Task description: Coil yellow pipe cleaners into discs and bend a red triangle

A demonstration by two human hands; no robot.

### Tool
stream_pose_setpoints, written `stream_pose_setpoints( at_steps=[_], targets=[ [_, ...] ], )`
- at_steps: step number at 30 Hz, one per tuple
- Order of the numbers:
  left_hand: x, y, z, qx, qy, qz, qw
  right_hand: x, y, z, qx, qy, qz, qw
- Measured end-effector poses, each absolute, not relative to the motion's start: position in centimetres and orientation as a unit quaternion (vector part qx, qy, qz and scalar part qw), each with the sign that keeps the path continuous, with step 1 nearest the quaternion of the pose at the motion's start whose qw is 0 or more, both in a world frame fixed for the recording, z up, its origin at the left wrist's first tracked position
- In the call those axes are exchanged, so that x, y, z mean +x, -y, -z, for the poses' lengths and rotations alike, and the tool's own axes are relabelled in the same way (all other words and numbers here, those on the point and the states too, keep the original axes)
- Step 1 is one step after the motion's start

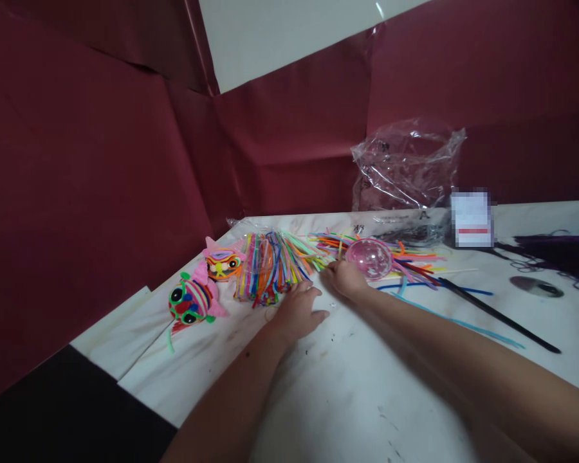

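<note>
My left hand [296, 310] lies at the near right edge of a bundle of colourful pipe cleaners [260, 273], fingers stretched out and thumb apart. Just right of it, my right hand [346, 281] is closed, its curled fingers at the ends of loose pipe cleaners [303, 249] that fan out from the bundle. How many it grips is hidden. A clear plastic dome with a pink rim [369, 258] sits beside the right hand, on more pipe cleaners [415, 256].
Two pipe-cleaner animal faces [193, 299] lie left of the bundle. Behind stands a crumpled clear bag [408, 170], beside a blurred white box [471, 220]. Toward the right are a black stick [502, 315], a shiny oval piece [536, 286] and dark purple strands [560, 254] on the marbled table [357, 386].
</note>
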State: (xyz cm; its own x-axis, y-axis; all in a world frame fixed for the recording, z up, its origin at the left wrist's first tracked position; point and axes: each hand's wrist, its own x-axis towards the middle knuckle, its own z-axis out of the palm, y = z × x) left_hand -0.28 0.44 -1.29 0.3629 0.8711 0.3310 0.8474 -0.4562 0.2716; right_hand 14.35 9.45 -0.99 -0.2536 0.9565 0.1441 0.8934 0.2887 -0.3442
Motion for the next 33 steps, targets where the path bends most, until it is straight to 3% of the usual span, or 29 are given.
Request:
stream_pose_setpoints(
  at_steps=[9, 22, 33],
  targets=[
    [-0.3, -0.6, 2.2, 0.821, -0.539, -0.187, 0.027, 15.0, -9.3, 0.4, -0.586, 0.784, -0.133, 0.154],
    [-0.1, -1.1, 1.8, 0.82, -0.511, -0.257, 0.018, 14.3, -6.3, -0.3, -0.511, 0.832, -0.023, 0.213],
    [0.2, -1.4, 2.9, 0.812, -0.544, -0.208, 0.025, 14.8, -6.8, 0.8, -0.558, 0.805, -0.09, 0.181]
  ],
)
